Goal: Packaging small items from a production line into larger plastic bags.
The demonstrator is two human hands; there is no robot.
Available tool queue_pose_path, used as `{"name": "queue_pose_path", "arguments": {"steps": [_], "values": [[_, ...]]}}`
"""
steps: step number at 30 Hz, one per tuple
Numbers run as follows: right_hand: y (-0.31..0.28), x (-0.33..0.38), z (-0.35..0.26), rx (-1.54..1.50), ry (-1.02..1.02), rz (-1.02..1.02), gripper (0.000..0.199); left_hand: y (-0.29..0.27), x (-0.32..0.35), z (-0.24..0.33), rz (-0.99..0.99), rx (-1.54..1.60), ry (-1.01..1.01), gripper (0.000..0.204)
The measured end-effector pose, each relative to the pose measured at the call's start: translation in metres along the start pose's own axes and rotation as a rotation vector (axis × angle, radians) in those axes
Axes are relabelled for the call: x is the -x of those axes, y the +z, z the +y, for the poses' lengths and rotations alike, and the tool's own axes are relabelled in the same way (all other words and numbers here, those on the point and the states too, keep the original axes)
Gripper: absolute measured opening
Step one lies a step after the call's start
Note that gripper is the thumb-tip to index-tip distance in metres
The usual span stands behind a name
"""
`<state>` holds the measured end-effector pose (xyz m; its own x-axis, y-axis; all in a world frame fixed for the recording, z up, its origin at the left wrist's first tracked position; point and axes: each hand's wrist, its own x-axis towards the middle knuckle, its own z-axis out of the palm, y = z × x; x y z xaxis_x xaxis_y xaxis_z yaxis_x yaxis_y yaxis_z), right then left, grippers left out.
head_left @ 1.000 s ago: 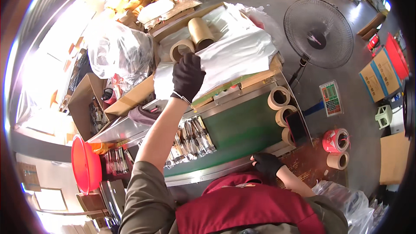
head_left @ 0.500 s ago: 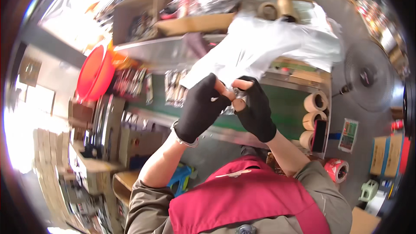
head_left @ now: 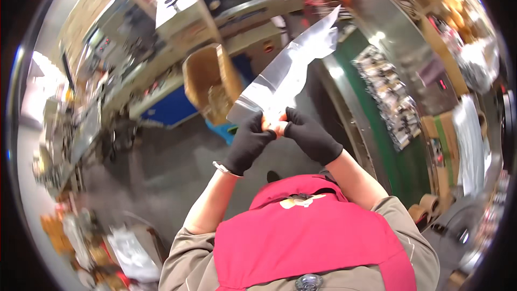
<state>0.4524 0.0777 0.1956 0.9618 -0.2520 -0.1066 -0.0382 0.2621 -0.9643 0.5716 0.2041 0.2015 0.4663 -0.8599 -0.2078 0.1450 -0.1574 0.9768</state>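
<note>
Left hand and right hand both got fingers pinched on a bag; box just left, packs cluttering the counter.

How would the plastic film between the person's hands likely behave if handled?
Probably floppy: the plastic film creases unevenly beyond the left hand and right hand. Likely light for its size, since it looks thin and fingertips grip just one end. Its bright glare hints at a smooth, perhaps slippery surface.
</note>
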Motion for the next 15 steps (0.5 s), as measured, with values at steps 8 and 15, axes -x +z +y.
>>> {"name": "queue_pose_path", "arguments": {"steps": [8, 15], "values": [[0.103, -0.062, 0.087, -0.899, 0.356, -0.004, 0.016, -0.175, 0.120, -0.102, 0.746, -0.324, 0.012, 0.009], [0.156, -0.062, 0.022, -0.476, 0.451, -0.251, 0.019, -0.318, 0.204, -0.218, 1.448, -0.528, -0.099, 0.009]]}}
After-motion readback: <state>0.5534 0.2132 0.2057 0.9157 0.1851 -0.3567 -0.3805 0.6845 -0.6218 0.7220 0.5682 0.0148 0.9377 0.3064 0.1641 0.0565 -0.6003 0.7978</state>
